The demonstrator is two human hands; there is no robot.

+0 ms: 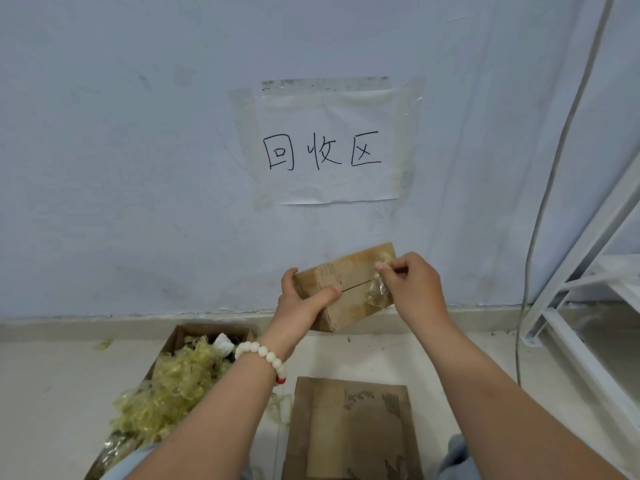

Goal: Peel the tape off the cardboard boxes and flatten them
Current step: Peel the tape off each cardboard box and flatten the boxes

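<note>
I hold a small brown cardboard box (349, 292) up in front of the wall. My left hand (301, 299) grips its left end, thumb lying across the top seam. My right hand (412, 289) pinches a crumpled strip of clear yellowish tape (379, 289) at the box's right end; the strip is partly lifted off the cardboard. The top seam shows as a dark slit between my hands. On the floor below lies a flattened cardboard box (353, 431) with torn patches on its surface.
An open cardboard box (180, 336) at lower left is heaped with wads of peeled tape (173, 386). A paper sign (329, 147) is taped to the wall. A white metal rack (588, 306) and a hanging cable (540, 220) stand at the right.
</note>
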